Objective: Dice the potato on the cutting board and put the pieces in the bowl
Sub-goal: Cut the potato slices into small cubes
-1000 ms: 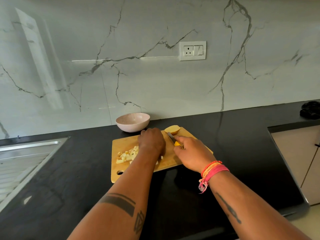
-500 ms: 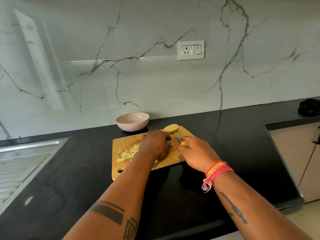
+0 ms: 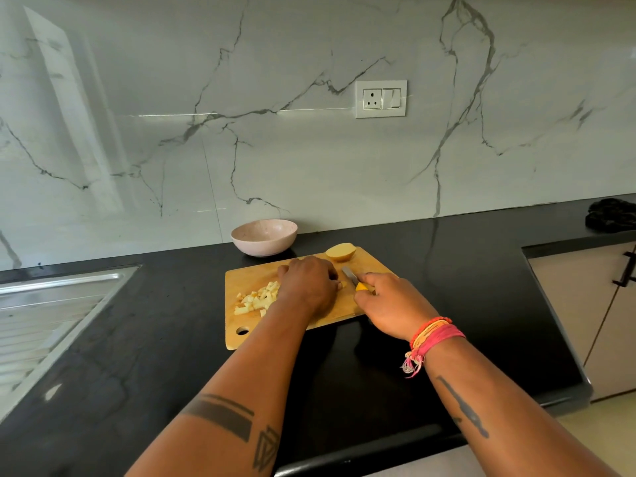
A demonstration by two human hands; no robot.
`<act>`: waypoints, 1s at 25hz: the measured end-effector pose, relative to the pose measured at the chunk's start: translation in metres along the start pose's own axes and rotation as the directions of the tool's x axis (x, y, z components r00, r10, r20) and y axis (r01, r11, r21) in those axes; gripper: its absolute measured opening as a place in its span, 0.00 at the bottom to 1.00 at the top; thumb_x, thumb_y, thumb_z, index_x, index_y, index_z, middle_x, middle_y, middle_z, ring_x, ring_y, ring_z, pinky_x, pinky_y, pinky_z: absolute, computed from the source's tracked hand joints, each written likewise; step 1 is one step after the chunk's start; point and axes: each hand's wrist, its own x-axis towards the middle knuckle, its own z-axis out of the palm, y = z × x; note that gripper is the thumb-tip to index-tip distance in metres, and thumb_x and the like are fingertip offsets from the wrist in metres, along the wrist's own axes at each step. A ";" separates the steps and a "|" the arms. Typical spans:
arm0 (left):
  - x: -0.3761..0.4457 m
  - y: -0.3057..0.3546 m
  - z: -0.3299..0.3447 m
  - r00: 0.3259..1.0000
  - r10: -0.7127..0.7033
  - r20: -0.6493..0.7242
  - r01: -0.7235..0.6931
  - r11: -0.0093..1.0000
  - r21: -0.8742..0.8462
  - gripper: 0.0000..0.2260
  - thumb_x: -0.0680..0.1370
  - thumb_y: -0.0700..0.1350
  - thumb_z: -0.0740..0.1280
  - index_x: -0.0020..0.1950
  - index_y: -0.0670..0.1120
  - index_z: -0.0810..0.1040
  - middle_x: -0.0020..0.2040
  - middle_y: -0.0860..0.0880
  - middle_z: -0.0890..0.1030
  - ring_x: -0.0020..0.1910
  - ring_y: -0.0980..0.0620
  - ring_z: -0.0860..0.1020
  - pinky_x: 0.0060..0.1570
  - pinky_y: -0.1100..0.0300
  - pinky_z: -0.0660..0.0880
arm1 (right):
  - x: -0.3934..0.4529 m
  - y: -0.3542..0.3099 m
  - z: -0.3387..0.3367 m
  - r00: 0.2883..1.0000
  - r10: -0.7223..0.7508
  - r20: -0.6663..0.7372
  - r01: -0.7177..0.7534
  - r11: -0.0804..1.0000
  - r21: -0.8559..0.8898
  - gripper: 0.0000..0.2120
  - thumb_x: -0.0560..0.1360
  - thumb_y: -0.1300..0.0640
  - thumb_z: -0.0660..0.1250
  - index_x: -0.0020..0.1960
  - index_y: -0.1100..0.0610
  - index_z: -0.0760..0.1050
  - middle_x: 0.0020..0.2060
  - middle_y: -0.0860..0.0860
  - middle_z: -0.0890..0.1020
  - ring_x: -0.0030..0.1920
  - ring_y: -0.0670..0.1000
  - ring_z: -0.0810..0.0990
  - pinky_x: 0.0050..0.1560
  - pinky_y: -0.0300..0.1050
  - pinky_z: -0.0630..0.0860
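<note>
- Hands sit at the frame's centre, over the board [image 3: 296, 270], which lies on the black counter [image 3: 155, 339].
- Left hand [image 3: 308, 282] is knuckles-up on the middle of the board, fingers curled down over a potato piece that barely shows at its right edge; I cannot tell how firmly it holds it.
- Right hand [image 3: 389, 304] grips the knife [image 3: 354, 279] by its yellow handle, fingers wrapped round it, the short blade pointing up-left toward the left hand's fingertips.
- Dice [image 3: 258, 297] lie in a loose heap on the board's left part, touching the left hand's outer edge.
- Potato half [image 3: 340, 252] rests at the board's upper right corner, apart from both hands.
- Bowl [image 3: 264, 235] stands just above the board, near the marble wall (its inside shows no pieces).
- Against the frame of half a second ago: both hands sit in nearly the same spots, the blade about as near the left fingers; the heap, half and bowl have not moved on the counter.
- Against a second ago: the left hand has shifted right, off the heap's far side, and the right hand has moved right with it.
- Socket [image 3: 381, 99] is on the wall in the upper middle; a sink drainer [image 3: 51, 304] fills the left edge.
</note>
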 end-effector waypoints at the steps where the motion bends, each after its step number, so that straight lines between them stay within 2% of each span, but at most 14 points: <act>1: -0.002 0.001 0.001 1.000 0.008 -0.014 -0.008 1.000 0.000 0.11 0.81 0.56 0.65 0.62 0.59 0.81 0.62 0.51 0.80 0.65 0.46 0.73 0.66 0.46 0.65 | -0.002 -0.001 0.000 1.000 -0.006 0.003 0.006 1.000 -0.011 0.25 0.82 0.48 0.59 0.79 0.45 0.66 0.56 0.50 0.82 0.38 0.46 0.79 0.38 0.42 0.73; 4: -0.002 0.001 0.004 1.000 -0.002 -0.027 0.002 1.000 -0.015 0.11 0.82 0.54 0.65 0.63 0.59 0.81 0.63 0.50 0.79 0.66 0.45 0.72 0.67 0.44 0.64 | -0.007 -0.004 0.002 0.999 -0.032 0.011 0.033 0.998 -0.057 0.23 0.82 0.49 0.60 0.77 0.46 0.70 0.53 0.50 0.81 0.37 0.46 0.78 0.35 0.42 0.71; 9: -0.001 0.005 0.006 0.999 -0.037 -0.027 0.036 0.999 -0.034 0.12 0.82 0.52 0.65 0.64 0.60 0.81 0.63 0.51 0.79 0.66 0.45 0.72 0.68 0.44 0.65 | -0.012 -0.009 0.003 0.997 -0.068 0.033 0.072 0.989 -0.126 0.19 0.81 0.50 0.60 0.71 0.50 0.76 0.42 0.46 0.78 0.37 0.45 0.77 0.30 0.40 0.66; 14: -0.001 0.004 0.005 0.998 -0.060 -0.026 0.059 0.997 -0.050 0.11 0.83 0.53 0.64 0.62 0.60 0.83 0.62 0.51 0.80 0.66 0.45 0.72 0.68 0.45 0.65 | -0.008 -0.017 0.005 0.995 -0.095 0.036 0.099 0.981 -0.168 0.18 0.82 0.49 0.60 0.69 0.51 0.77 0.52 0.52 0.82 0.43 0.50 0.79 0.32 0.39 0.66; 17: -0.002 0.006 0.007 0.997 -0.065 -0.035 0.065 0.998 -0.012 0.11 0.82 0.54 0.64 0.61 0.57 0.83 0.62 0.50 0.80 0.66 0.44 0.72 0.66 0.44 0.65 | -0.018 -0.014 0.000 0.994 -0.071 0.085 0.083 0.986 -0.145 0.18 0.82 0.49 0.61 0.70 0.49 0.76 0.45 0.50 0.83 0.36 0.46 0.78 0.29 0.39 0.65; 20: -0.003 0.005 0.007 0.997 -0.060 -0.047 0.060 0.998 0.001 0.12 0.82 0.55 0.64 0.61 0.56 0.83 0.62 0.50 0.80 0.66 0.44 0.72 0.66 0.44 0.64 | -0.037 -0.009 -0.003 0.996 -0.056 0.068 0.065 0.988 -0.138 0.22 0.81 0.49 0.61 0.75 0.46 0.72 0.35 0.46 0.80 0.29 0.43 0.74 0.27 0.37 0.64; 25: -0.003 0.007 0.008 0.998 -0.024 -0.060 0.026 0.999 0.041 0.11 0.83 0.53 0.64 0.62 0.56 0.82 0.62 0.49 0.80 0.65 0.45 0.72 0.67 0.44 0.64 | -0.047 -0.002 -0.002 0.998 -0.042 -0.047 0.041 0.999 -0.010 0.22 0.81 0.50 0.62 0.74 0.44 0.74 0.34 0.46 0.80 0.26 0.44 0.72 0.27 0.37 0.65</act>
